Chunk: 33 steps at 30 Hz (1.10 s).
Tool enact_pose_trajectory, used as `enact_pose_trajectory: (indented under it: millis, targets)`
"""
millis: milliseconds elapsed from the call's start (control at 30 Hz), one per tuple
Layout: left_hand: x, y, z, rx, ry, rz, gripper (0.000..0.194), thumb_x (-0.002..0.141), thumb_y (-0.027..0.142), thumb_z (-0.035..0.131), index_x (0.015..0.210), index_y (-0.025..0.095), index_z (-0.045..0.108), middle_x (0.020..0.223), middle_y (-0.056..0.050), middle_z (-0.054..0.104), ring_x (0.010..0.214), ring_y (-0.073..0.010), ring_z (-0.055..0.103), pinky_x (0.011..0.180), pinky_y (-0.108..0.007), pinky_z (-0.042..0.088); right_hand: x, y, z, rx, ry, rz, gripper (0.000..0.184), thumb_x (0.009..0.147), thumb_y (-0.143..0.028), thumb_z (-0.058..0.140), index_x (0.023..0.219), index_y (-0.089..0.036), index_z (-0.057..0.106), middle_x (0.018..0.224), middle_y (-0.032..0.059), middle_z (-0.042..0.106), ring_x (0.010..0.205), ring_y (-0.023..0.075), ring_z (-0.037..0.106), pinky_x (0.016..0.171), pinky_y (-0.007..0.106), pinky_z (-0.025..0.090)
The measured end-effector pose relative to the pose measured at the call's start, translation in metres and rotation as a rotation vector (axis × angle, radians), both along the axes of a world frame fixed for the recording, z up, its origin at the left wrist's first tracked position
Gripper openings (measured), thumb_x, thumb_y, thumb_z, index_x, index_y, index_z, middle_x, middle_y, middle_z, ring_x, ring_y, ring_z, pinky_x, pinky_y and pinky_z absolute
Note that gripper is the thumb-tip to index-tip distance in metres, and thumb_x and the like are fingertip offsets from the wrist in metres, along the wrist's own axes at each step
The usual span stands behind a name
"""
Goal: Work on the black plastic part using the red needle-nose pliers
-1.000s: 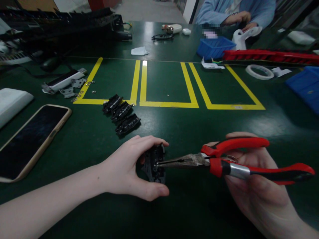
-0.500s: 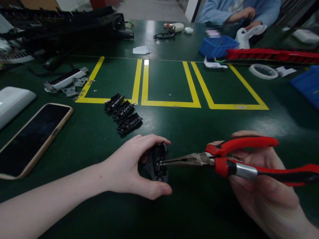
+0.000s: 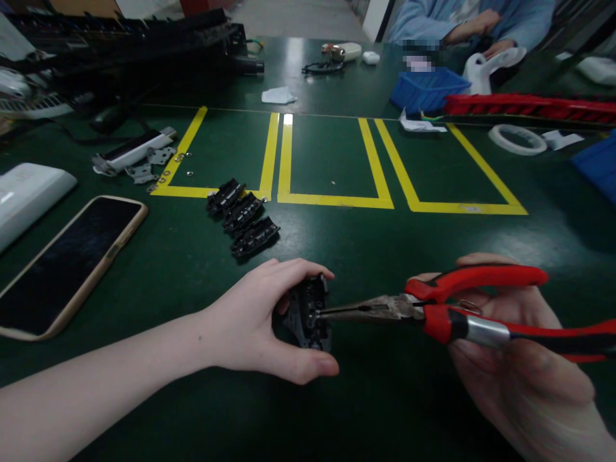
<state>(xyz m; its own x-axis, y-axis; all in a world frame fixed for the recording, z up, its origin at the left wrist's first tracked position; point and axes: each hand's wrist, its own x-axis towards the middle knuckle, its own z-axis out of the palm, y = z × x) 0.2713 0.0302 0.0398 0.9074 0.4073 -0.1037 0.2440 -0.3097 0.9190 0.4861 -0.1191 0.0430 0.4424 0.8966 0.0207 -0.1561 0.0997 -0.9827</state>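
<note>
Between the thumb and fingers of my left hand (image 3: 260,321) is a black plastic housing part (image 3: 312,308), its hollow inner side showing. My right hand (image 3: 524,346) grips red-and-black needle-nose pliers (image 3: 385,307). The pliers' narrow tips reach into the housing and touch its middle; I cannot make out whether they pinch anything there. A small metal ring (image 3: 469,307) shows by the handles, near my right fingers. Beyond my left hand lie several similar black plastic parts (image 3: 254,237) in a slanting row on the green table.
A phone (image 3: 72,263) and a white casing (image 3: 33,199) lie at left. Metal brackets (image 3: 142,172) and small rings (image 3: 190,174) sit near yellow tape outlines (image 3: 337,200). Farther back are a blue bin (image 3: 428,90), a tape roll (image 3: 517,139) and another person's hands (image 3: 476,29).
The whole scene has shifted slightly to the right in view. My hands, the housing part and the pliers keep nearly the same position relative to each other.
</note>
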Motion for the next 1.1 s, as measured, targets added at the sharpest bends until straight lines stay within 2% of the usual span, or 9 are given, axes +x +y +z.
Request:
enact_pose_trajectory:
  millis: [233,300,400,433,567,667,733,900,1100]
  targets:
    - [0.0014,-0.0001,0.0005,0.037,0.003,-0.013,0.071,0.065,0.061,0.077,0.123,0.023,0.058,0.113,-0.004,0.063,0.095,-0.0247,0.056,0.084,-0.038,0.045,-0.0019,0.0014,-0.0001,-0.025,0.004,-0.026,0.05,0.063,-0.048,0.084,0.106,-0.032,0.063,0.088,0.0012,0.074,0.058,0.0156,0.066,0.053,0.029,0.057]
    - [0.0016,-0.0002,0.0005,0.039,0.006,-0.013,0.071,0.065,0.061,0.077,0.122,0.023,0.058,0.113,-0.004,0.063,0.095,-0.0247,0.056,0.084,-0.039,0.044,-0.0029,0.0033,-0.0001,-0.032,0.009,-0.039,0.049,0.061,-0.047,0.085,0.103,-0.031,0.064,0.086,0.0009,0.075,0.047,0.012,0.06,0.053,0.029,0.057]
    - [0.0016,-0.0002,0.0003,0.031,0.001,-0.008,0.071,0.065,0.06,0.077,0.122,0.023,0.058,0.112,-0.004,0.063,0.095,-0.0247,0.056,0.084,-0.039,0.045,-0.003,0.0037,-0.0007,-0.048,0.016,-0.045,0.05,0.061,-0.047,0.085,0.104,-0.032,0.065,0.085,-0.0004,0.073,0.032,0.0039,0.037,0.048,0.027,0.055]
    - [0.0015,-0.0001,0.0002,0.025,-0.001,-0.008,0.071,0.065,0.06,0.077,0.123,0.023,0.058,0.112,-0.004,0.063,0.094,-0.0245,0.056,0.083,-0.038,0.045,-0.0026,0.0033,-0.0009,-0.055,0.013,-0.049,0.05,0.061,-0.047,0.084,0.105,-0.032,0.064,0.085,-0.0004,0.073,0.032,0.0037,0.036,0.047,0.027,0.054]
    - [0.0015,0.0,0.0006,0.009,-0.011,-0.001,0.071,0.065,0.061,0.077,0.122,0.022,0.059,0.113,-0.005,0.063,0.096,-0.0247,0.056,0.085,-0.038,0.046,0.0002,0.0012,-0.0013,-0.066,-0.008,-0.054,0.052,0.061,-0.048,0.084,0.106,-0.033,0.064,0.087,0.0022,0.073,0.04,0.0089,0.05,0.042,0.025,0.05]
    - [0.0014,-0.0001,0.0014,0.019,-0.004,-0.003,0.072,0.065,0.062,0.076,0.122,0.022,0.059,0.114,-0.005,0.063,0.096,-0.0254,0.056,0.085,-0.039,0.046,0.0029,-0.0005,-0.0015,-0.018,-0.004,-0.007,0.047,0.066,-0.044,0.081,0.108,-0.031,0.065,0.091,0.0041,0.074,0.033,0.0036,0.037,0.033,0.02,0.039]
    - [0.0012,0.0,0.0019,0.028,0.009,-0.006,0.073,0.066,0.063,0.075,0.123,0.022,0.058,0.114,-0.006,0.063,0.096,-0.0258,0.057,0.084,-0.039,0.047,0.0039,-0.0017,-0.0015,-0.007,0.006,0.01,0.045,0.069,-0.042,0.079,0.109,-0.03,0.065,0.09,0.0034,0.073,0.031,0.0013,0.03,0.034,0.021,0.04]
    - [0.0009,0.0005,0.0026,0.028,0.019,-0.018,0.07,0.068,0.062,0.073,0.124,0.022,0.058,0.114,-0.006,0.063,0.095,-0.0254,0.057,0.083,-0.038,0.047,0.0006,0.0,0.001,-0.034,-0.005,-0.026,0.048,0.065,-0.045,0.081,0.108,-0.031,0.064,0.088,0.004,0.072,0.05,0.0135,0.059,0.053,0.032,0.057]
    - [0.0016,0.0007,0.0019,0.049,0.011,-0.021,0.071,0.066,0.059,0.077,0.124,0.022,0.058,0.11,-0.005,0.063,0.091,-0.0235,0.056,0.078,-0.036,0.045,-0.0045,0.0058,0.004,0.011,-0.005,-0.045,0.043,0.062,-0.041,0.084,0.1,-0.029,0.067,0.08,0.0028,0.074,0.039,0.008,0.052,0.042,0.022,0.05]
